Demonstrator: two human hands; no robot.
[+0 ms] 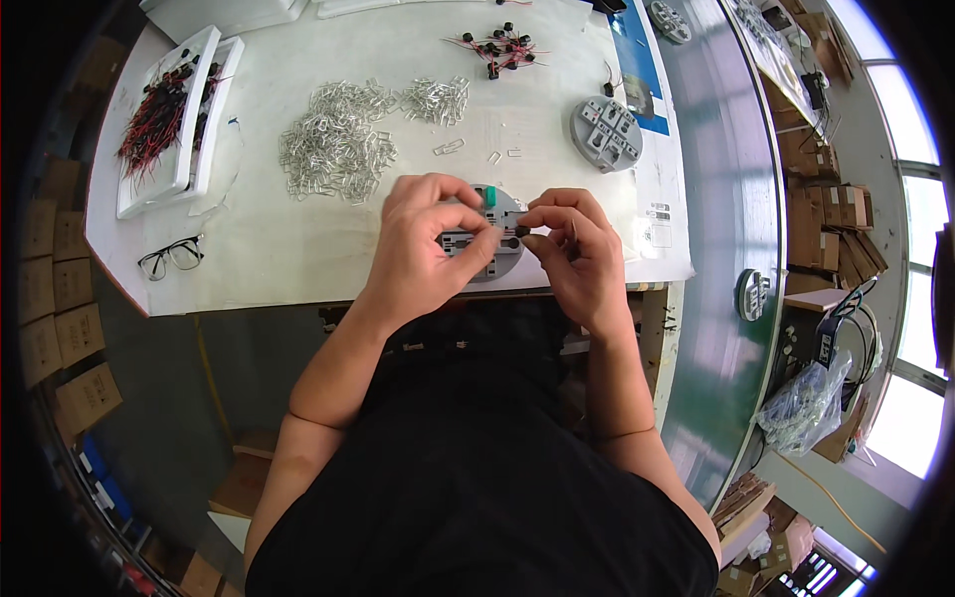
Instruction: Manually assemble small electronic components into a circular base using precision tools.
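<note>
Close to the table's front edge lies a round grey fixture [509,263] with pale blocks on it, partly hidden by my hands. A small green piece [489,196] stands at its far side. My left hand [423,239] reaches over the fixture's left part, thumb and forefinger tips brought together; whatever they hold is too small to make out. On the right side of the fixture, my right hand [579,257] pinches a small black round component [522,231] between thumb and fingers. It resembles the wired black components [505,48] heaped at the back of the table.
Beyond my left hand lies a pile of bent metal clips [338,144], with a smaller heap [438,101] beside it. White trays [184,184] of red-wired parts and eyeglasses [171,259] are at left. Another round fixture [607,134] sits at right, beside a long conveyor [711,199].
</note>
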